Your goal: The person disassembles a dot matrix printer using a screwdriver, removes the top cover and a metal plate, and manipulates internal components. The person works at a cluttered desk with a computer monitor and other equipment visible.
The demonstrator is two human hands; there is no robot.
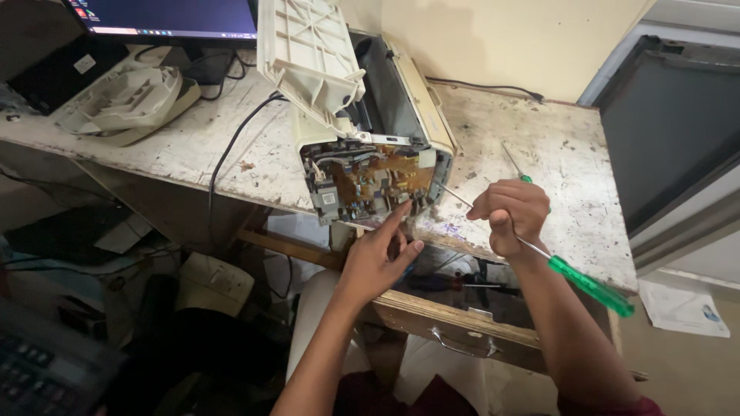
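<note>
Right hand is closed around a green-handled screwdriver, its tip set at the board exposed in the printer standing on the worn surface. Left hand is spread, index finger touching the board's lower edge. Judged step: working a fastener; next move calls for steady tip alignment. A second screwdriver lies behind. A white cover rests left.

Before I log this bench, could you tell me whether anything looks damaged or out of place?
The printer has its side cover off, baring the brown circuit board. A loose cream cover panel lies near the monitor.
</note>
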